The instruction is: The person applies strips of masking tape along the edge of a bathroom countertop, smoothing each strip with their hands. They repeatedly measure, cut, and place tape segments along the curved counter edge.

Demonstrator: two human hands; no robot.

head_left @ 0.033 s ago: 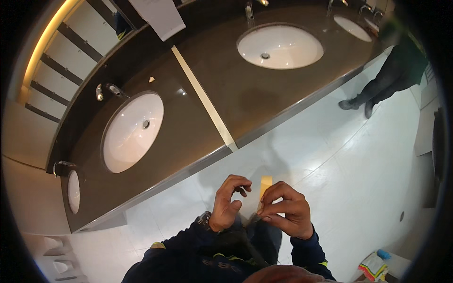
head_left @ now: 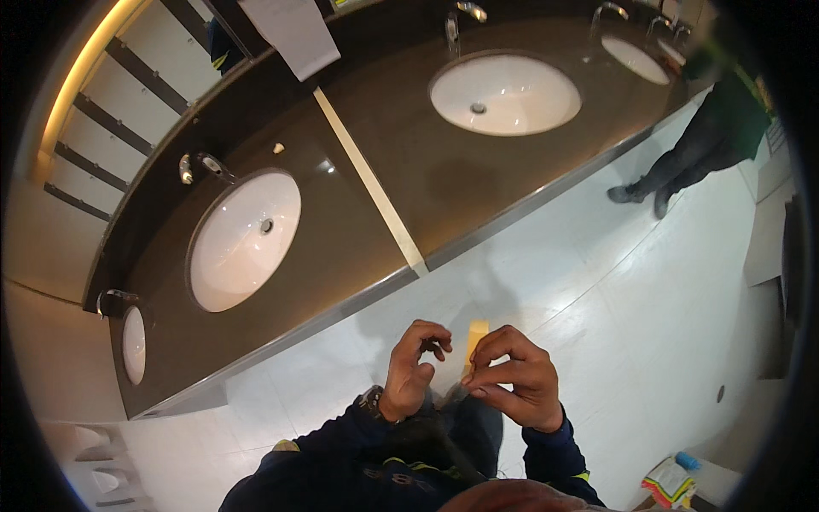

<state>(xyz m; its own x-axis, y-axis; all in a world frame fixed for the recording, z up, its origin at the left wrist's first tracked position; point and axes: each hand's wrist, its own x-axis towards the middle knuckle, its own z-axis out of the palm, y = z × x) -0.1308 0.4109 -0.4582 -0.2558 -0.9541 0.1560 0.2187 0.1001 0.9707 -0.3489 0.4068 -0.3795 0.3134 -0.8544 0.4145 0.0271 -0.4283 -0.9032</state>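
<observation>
Strip of thin yellow tape-like material [head_left: 478, 335], pinched in bare right hand [head_left: 516, 378].
Best kept flat with a light pinch near the edge, free of folds. Narrow and straight-sided, with free upper end and lower part mostly hidden by the fingers, above pale, shiny tiled floor [head_left: 665, 316]. Right thumb and fingertips together on it; bare left hand [head_left: 412, 369] just beside, loosely curled, apparently holding nothing.

Room opens over the pale floor [head_left: 631, 358] right of the right hand's fingers [head_left: 503, 374], but the dark counter [head_left: 478, 196] stands ahead.
</observation>
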